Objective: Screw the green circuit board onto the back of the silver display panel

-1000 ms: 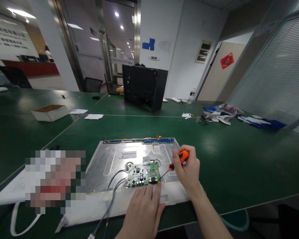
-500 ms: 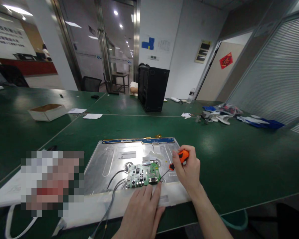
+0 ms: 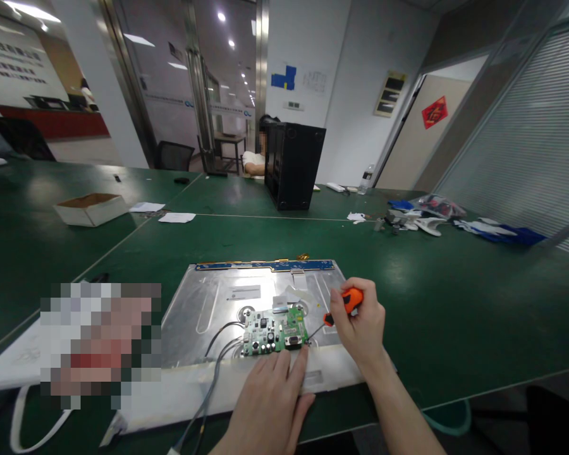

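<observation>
A silver metal panel (image 3: 218,303) lies flat on the green table (image 3: 455,303) in front of me. A small green circuit board (image 3: 275,330) sits on its near half, with grey cables (image 3: 213,379) running off to the lower left. My right hand (image 3: 360,328) grips an orange-handled screwdriver (image 3: 344,303), its tip touching the board's right edge. My left hand (image 3: 270,398) rests flat on the panel's near edge just below the board, fingers stretched out.
A black upright case (image 3: 294,165) stands at the far side with a seated person (image 3: 256,158) behind it. A cardboard box (image 3: 91,208) and papers (image 3: 177,217) lie far left; blue and white items (image 3: 455,221) lie far right. A blurred patch covers the near left.
The black case at the far side has turned, and the person behind it now shows. My hands and the screwdriver have barely moved.
</observation>
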Demonstrator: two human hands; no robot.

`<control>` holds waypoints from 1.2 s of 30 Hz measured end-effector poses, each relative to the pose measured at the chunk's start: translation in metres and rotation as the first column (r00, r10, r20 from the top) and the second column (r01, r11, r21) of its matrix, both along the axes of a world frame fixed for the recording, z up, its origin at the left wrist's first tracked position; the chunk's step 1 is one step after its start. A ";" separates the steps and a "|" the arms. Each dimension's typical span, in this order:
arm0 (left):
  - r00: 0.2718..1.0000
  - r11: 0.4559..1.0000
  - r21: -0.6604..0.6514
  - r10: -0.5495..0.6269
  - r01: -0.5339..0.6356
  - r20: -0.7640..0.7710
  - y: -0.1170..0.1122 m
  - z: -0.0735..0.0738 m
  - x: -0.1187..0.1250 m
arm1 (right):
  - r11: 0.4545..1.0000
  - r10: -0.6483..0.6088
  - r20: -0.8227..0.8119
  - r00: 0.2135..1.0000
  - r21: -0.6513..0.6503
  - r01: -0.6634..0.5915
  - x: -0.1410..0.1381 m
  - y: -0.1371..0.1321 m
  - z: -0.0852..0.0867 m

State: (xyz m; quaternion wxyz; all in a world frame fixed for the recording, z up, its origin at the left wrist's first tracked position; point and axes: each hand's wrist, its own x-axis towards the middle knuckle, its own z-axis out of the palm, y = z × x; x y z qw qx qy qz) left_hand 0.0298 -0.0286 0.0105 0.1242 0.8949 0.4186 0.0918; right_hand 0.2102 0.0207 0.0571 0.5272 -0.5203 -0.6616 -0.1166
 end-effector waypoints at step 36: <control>0.999 0.996 -0.087 -0.020 0.016 -0.043 -0.002 0.007 0.001 | 0.996 0.044 -0.007 0.999 0.081 -0.043 0.000 0.000 0.002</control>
